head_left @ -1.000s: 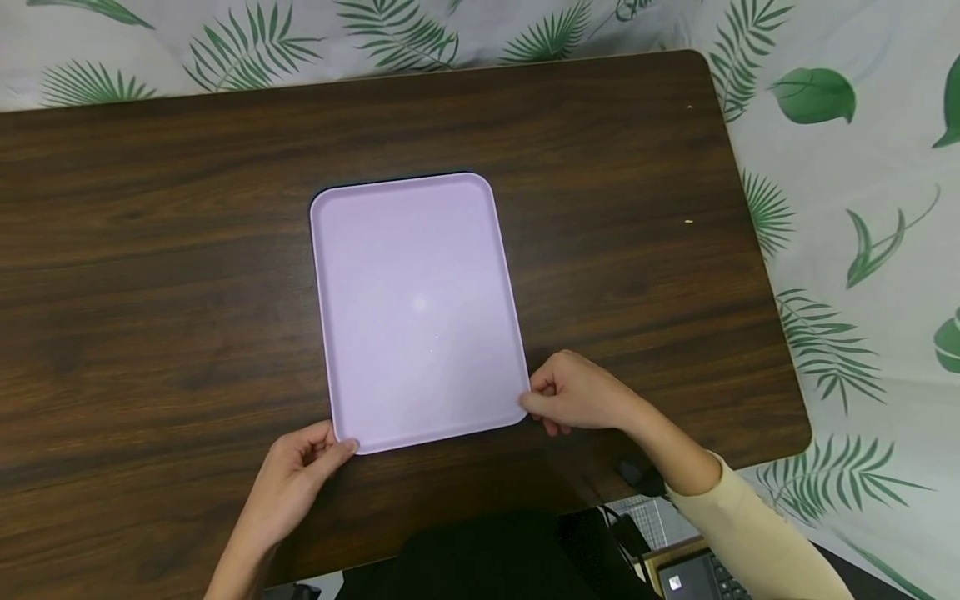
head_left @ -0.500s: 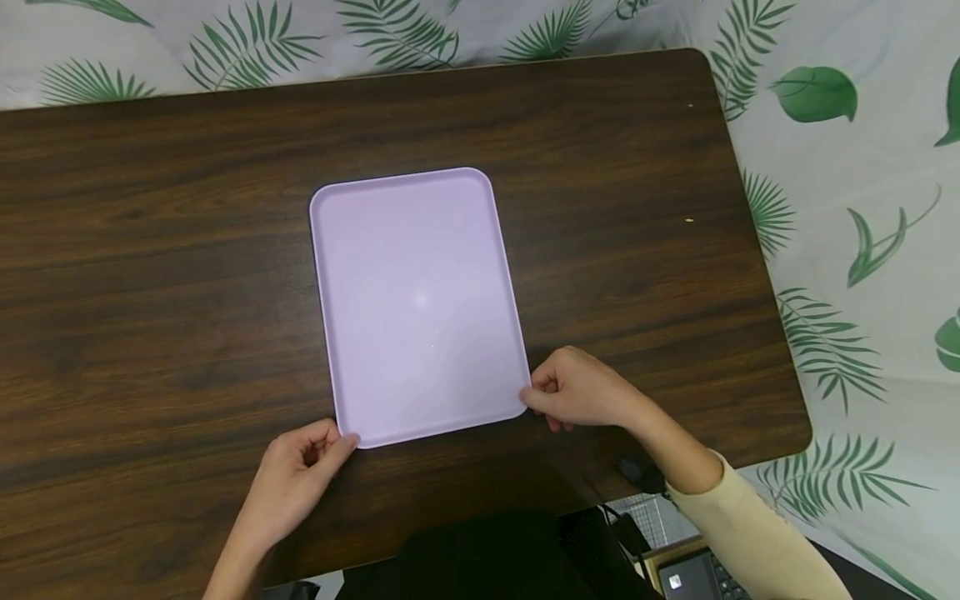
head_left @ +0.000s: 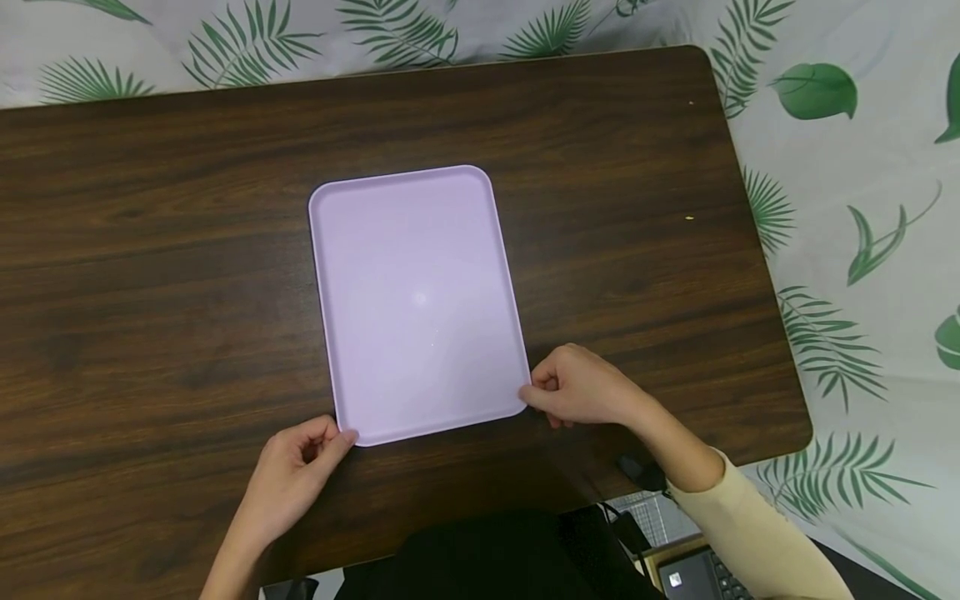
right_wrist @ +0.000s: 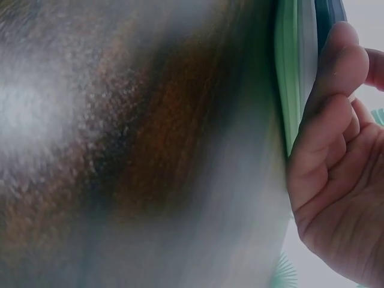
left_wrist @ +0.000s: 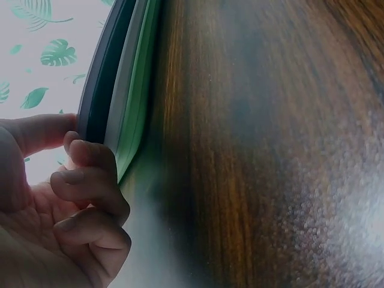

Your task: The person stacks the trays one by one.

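A pale purple rectangular tray [head_left: 420,317] with rounded corners lies face up on the dark wood table. In the left wrist view it tops a stack, with a dark blue tray [left_wrist: 108,90], a whitish tray [left_wrist: 124,84] and a green tray [left_wrist: 137,96] under it. My left hand [head_left: 288,475] pinches the purple tray's near left corner, thumb on the rim and other fingers curled beside the stack. At the near right corner my right hand [head_left: 577,387] grips in the same way, thumb on the rim. How far the fingertips reach under the rim is hidden.
The table's [head_left: 600,208] right edge has a rounded corner. Leaf-patterned cloth [head_left: 832,250] lies beyond the far and right edges. A partly hidden laptop [head_left: 697,575] and a dark object with cables [head_left: 630,533] are below the near edge.
The purple tray has slid slightly away from me with both hands on it. The dark rim that showed behind its far edge is now covered.
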Demonstrator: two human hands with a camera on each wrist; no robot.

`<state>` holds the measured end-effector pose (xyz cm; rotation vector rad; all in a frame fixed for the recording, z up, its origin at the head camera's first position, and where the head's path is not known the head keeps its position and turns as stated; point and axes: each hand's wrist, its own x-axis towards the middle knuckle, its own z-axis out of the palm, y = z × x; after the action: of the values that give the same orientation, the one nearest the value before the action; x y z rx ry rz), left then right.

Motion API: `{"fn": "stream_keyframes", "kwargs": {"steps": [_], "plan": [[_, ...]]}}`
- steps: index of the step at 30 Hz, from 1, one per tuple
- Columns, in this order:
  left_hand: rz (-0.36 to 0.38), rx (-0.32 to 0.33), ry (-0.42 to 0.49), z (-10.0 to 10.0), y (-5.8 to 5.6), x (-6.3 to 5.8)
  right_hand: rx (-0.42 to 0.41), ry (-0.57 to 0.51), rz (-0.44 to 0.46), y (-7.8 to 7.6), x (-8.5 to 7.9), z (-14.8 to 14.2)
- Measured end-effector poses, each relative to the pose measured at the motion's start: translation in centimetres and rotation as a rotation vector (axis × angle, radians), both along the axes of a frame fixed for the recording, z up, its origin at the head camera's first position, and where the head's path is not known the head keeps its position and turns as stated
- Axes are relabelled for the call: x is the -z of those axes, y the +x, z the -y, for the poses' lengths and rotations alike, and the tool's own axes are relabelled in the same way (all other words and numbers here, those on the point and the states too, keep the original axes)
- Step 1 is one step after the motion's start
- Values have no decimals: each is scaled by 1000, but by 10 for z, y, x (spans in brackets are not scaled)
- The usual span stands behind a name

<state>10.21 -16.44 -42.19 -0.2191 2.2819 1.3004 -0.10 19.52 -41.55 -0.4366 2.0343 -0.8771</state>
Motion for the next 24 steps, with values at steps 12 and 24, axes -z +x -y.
{"fn": "stream_keyframes", "kwargs": {"steps": [12,24], "plan": [[4,26,-41,3,-1,2,-3,14,3,-1,2,-3],[-45,33,-75,5,-1,1,-6,42,-4,-2,0,-4]]}}
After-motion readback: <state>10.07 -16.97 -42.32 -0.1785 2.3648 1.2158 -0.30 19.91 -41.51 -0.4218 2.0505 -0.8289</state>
